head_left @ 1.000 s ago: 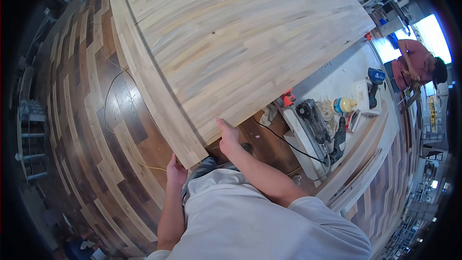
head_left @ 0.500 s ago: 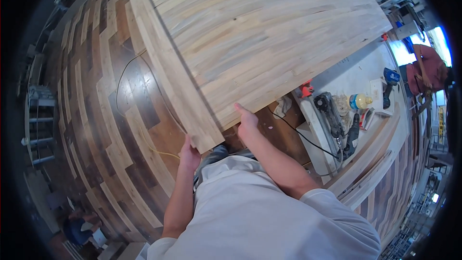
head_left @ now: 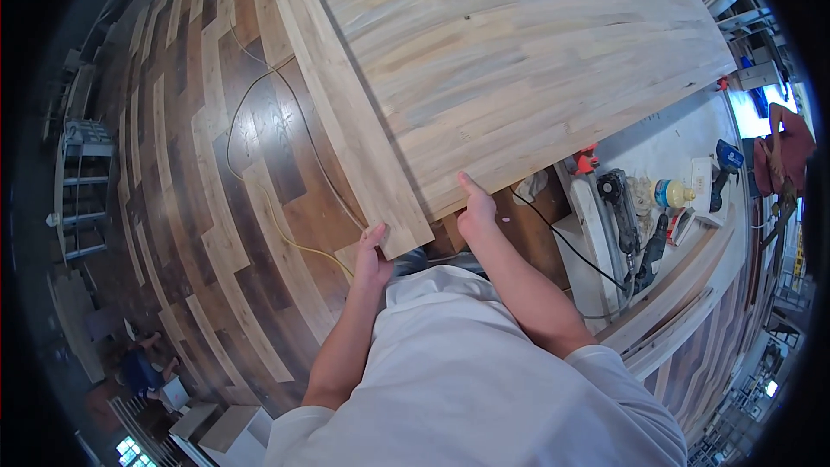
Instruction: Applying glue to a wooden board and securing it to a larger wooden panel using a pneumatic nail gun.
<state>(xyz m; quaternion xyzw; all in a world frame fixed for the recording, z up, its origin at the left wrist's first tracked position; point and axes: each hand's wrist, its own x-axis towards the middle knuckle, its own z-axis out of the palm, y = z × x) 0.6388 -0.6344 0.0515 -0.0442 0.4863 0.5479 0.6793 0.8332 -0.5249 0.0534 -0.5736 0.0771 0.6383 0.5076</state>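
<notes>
A large pale wooden panel, made of glued strips, stretches away in front of me. Along its left side runs a plain board, with a dark line between the two. My left hand grips the near end of that board at its outer corner, thumb on top and the other fingers mostly hidden. At the panel's near edge, right of the board, my right hand holds on with the thumb laid on the upper face. Its remaining fingers are out of sight below.
On the white bench at right lie a red clamp, black power tools, a yellow-filled bottle and a blue drill. A yellow cord crosses the plank-patterned floor. A person is at far right, another at lower left.
My view has swung, so panel, bench and hands sit farther right in the picture. Both hands keep hold of the near edge; my left thumb lies farther over the board's top.
</notes>
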